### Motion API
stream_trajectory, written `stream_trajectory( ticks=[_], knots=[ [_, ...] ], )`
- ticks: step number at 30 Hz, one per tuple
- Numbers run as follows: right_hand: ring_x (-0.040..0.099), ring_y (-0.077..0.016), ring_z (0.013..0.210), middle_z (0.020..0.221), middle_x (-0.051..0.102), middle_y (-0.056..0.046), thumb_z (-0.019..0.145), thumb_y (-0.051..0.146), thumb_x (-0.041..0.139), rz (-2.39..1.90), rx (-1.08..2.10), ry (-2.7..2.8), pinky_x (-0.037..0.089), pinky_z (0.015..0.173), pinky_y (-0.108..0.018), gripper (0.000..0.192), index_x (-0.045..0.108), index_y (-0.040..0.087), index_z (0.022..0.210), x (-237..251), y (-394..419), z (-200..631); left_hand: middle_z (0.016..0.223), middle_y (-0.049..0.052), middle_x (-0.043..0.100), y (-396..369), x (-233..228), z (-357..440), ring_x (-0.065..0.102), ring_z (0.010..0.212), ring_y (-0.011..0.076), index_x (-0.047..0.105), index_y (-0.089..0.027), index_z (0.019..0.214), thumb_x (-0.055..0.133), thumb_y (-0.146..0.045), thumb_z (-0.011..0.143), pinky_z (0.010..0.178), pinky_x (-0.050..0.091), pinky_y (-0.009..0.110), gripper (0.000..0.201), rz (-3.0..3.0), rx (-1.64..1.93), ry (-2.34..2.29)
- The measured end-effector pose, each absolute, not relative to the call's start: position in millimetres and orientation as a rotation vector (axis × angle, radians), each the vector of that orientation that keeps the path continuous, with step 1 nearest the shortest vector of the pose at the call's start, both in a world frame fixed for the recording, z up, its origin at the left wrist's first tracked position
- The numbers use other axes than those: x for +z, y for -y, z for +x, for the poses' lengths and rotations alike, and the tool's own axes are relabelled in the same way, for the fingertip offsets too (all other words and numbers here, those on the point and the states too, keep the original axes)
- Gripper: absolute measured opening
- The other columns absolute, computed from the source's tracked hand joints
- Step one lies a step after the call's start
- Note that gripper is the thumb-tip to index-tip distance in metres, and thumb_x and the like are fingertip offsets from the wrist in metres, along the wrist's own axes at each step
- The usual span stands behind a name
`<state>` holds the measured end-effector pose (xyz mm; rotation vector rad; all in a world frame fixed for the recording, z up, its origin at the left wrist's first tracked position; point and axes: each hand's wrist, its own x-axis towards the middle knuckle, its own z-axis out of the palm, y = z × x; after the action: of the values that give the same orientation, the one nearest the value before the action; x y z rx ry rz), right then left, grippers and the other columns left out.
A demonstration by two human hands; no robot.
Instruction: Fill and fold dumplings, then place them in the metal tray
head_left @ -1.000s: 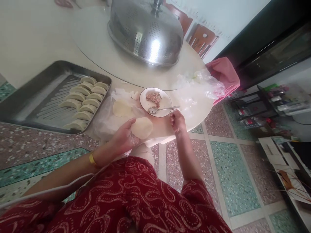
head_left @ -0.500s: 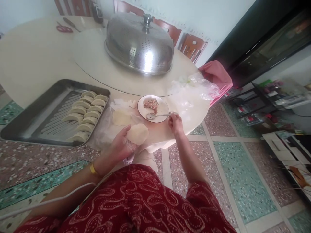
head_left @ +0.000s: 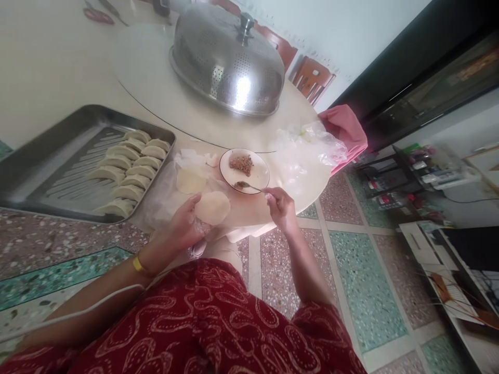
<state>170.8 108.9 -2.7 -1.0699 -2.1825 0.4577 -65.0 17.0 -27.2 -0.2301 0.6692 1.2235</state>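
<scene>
Left hand [head_left: 186, 224] cups a round, flat dumpling wrapper [head_left: 212, 207], pale and floury, lying face up on the fingers just off the tabletop [head_left: 70, 62] edge. Right hand [head_left: 279, 205] pinches a thin metal spoon [head_left: 247, 185] by the handle end. Its long axis runs left from the fingers, bowl loaded with brownish minced filling and resting on the small white plate [head_left: 257, 179]. Shiny steel tray [head_left: 42, 161] of folded crescent dumplings [head_left: 127, 171] sits further left.
</scene>
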Motion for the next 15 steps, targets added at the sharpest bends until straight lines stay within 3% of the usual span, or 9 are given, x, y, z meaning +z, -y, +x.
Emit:
stream_trajectory(
  ticks=[4, 10, 15],
  knots=[
    [0.069, -0.0183, 0.082, 0.091, 0.072, -0.007, 0.099, 0.045, 0.044, -1.038, 0.353, 2.170, 0.058, 0.070, -0.034, 0.033, 0.069, 0.023, 0.102, 4, -109, 176, 0.097, 0.013, 0.075, -15, -33, -67, 0.071, 0.094, 0.0242, 0.056, -0.007, 0.131, 0.042, -0.033, 0.099, 0.091, 0.055, 0.036, 0.044, -0.201, 1.212, -0.664],
    [0.070, -0.0206, 0.085, 0.092, 0.071, -0.010, 0.099, 0.051, 0.039, -1.060, 0.306, 2.193, 0.058, 0.075, -0.037, 0.043, 0.070, 0.022, 0.099, -5, -132, 172, 0.103, 0.014, 0.074, -14, -38, -65, 0.071, 0.095, 0.0251, 0.057, -0.008, 0.131, 0.045, -0.034, 0.098, 0.091, 0.057, 0.037, 0.044, -0.185, 1.228, -0.615],
    [0.069, -0.0184, 0.084, 0.091, 0.071, -0.007, 0.099, 0.040, 0.046, -1.015, 0.313, 2.232, 0.057, 0.074, -0.034, 0.031, 0.071, 0.022, 0.100, 3, -127, 180, 0.099, 0.014, 0.074, -13, -50, -68, 0.072, 0.093, 0.0258, 0.058, -0.010, 0.130, 0.049, -0.035, 0.095, 0.088, 0.058, 0.036, 0.044, -0.193, 1.169, -0.529]
  ],
)
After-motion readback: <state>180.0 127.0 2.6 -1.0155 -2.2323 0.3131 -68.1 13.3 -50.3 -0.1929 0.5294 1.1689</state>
